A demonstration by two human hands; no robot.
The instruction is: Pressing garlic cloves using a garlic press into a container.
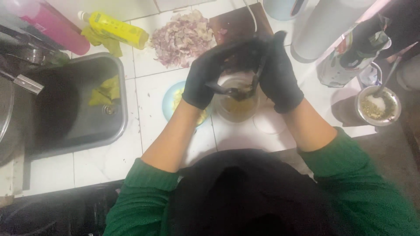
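A clear round plastic container (pixel 236 105), holding a yellowish liquid, stands on the white tiled counter (pixel 109 161) directly under the person's two black-gloved hands. The left hand (pixel 205 81) is curled around a dark spoon-like utensil (pixel 234 91) that lies across the container's mouth, and the right hand (pixel 280 76) is closed around something dark above the rim; what that thing is cannot be told through the blur. Just left of the container, half hidden by the left wrist, sits a light blue plate (pixel 170 102) with pale yellow food. Beyond the hands lies a dark wooden cutting board (pixel 238 22), and beside it a heap of reddish onion peelings (pixel 181 39). Further left a steel sink (pixel 74 105) holds a yellow cloth (pixel 105 91), with a yellow squeeze bottle (pixel 116 28) behind it. To the right stands a small steel bowl (pixel 378 107) of pale grains with a spoon in it. The container looks light and nothing steadies it, so a downward press on the utensil could tip it and spill liquid over the tiles; slick gloves could also let the utensil slip into it
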